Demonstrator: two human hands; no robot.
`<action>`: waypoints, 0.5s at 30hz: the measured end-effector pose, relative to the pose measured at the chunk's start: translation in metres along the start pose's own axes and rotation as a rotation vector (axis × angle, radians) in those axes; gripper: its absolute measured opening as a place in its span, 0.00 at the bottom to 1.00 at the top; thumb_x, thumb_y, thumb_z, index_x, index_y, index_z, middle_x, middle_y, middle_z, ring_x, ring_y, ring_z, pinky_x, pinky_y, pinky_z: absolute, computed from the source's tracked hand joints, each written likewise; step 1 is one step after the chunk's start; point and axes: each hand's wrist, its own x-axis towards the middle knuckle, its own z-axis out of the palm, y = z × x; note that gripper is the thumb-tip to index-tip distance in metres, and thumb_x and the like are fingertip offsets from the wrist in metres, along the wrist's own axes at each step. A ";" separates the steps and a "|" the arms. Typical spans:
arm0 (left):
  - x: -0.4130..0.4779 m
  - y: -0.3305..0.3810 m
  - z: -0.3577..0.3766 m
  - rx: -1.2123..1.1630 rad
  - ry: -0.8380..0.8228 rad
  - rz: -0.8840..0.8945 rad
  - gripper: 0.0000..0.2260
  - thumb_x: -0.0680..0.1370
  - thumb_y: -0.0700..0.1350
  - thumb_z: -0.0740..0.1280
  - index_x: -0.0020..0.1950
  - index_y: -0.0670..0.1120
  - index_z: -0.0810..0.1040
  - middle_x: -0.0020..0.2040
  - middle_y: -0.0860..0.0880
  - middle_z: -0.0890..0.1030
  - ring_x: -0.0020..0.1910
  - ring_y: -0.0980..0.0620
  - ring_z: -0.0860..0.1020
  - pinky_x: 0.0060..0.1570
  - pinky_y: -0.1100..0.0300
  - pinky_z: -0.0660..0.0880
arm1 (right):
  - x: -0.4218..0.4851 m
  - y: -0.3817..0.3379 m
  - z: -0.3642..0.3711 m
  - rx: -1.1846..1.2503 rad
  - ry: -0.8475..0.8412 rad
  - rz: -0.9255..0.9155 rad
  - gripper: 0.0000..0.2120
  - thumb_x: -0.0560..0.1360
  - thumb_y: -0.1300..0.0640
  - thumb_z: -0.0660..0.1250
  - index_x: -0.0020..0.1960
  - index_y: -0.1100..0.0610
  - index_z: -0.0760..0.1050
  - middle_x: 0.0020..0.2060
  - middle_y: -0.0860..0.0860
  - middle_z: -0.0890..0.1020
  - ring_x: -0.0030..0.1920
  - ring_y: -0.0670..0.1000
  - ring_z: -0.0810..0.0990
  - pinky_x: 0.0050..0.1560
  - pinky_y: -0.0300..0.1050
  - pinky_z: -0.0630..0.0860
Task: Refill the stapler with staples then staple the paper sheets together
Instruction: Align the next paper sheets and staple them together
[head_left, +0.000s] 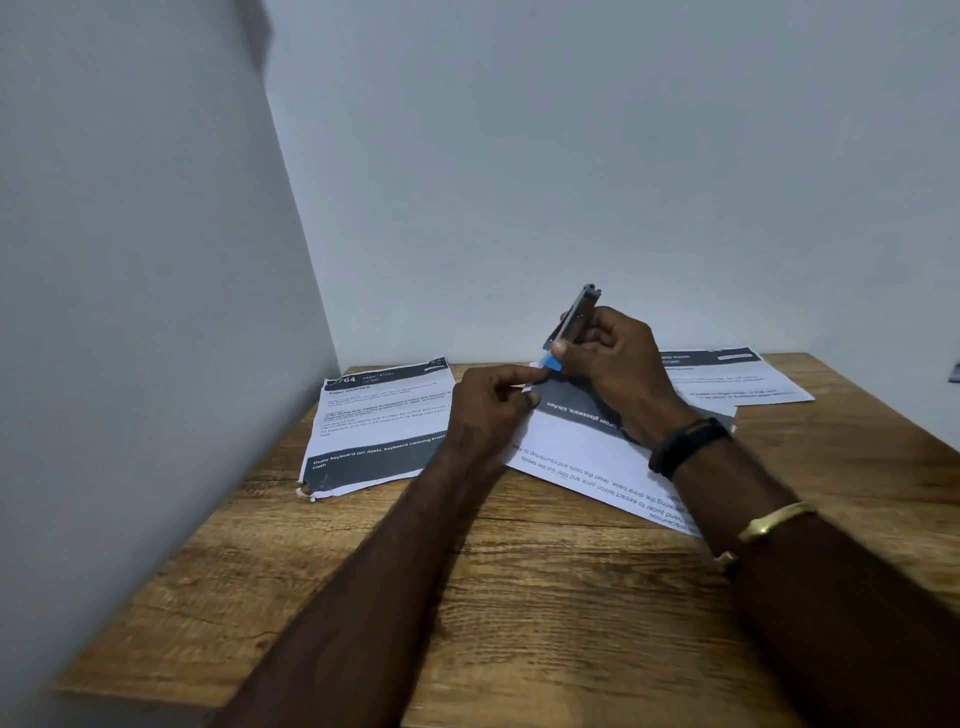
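stapler (576, 317) sits tilted up in my right hand (610, 361), fingers (597, 332) curled tight round it, raised above the paper sheets (379, 421) spread on the table (519, 597). my left hand (485, 410) pinches a thin white strip (528, 385) right at the stapler's blue end.

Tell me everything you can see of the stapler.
The stapler is grey and metal-looking, with a blue lower end. It is held above the table, tilted, metal end up. The right hand grips its middle; the left hand pinches a thin white strip at its blue end.
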 end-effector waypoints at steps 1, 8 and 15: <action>0.001 -0.001 -0.001 -0.009 0.015 -0.022 0.12 0.76 0.31 0.71 0.58 0.39 0.86 0.53 0.42 0.87 0.51 0.44 0.85 0.53 0.53 0.82 | 0.000 0.000 0.001 -0.007 0.019 -0.005 0.12 0.73 0.64 0.76 0.56 0.63 0.80 0.50 0.59 0.86 0.53 0.59 0.87 0.55 0.57 0.84; 0.013 -0.009 -0.018 0.003 0.244 -0.120 0.15 0.77 0.35 0.71 0.62 0.43 0.84 0.63 0.44 0.83 0.63 0.45 0.81 0.66 0.45 0.77 | -0.003 -0.013 -0.003 -0.298 0.112 -0.015 0.13 0.70 0.54 0.80 0.53 0.54 0.83 0.43 0.49 0.87 0.46 0.51 0.87 0.50 0.52 0.85; 0.015 -0.005 -0.022 -0.017 0.353 -0.126 0.26 0.74 0.33 0.74 0.71 0.43 0.76 0.69 0.44 0.78 0.61 0.41 0.81 0.64 0.44 0.78 | -0.015 -0.030 0.005 -0.852 -0.198 0.174 0.16 0.65 0.49 0.82 0.37 0.60 0.82 0.32 0.52 0.84 0.35 0.52 0.84 0.38 0.47 0.81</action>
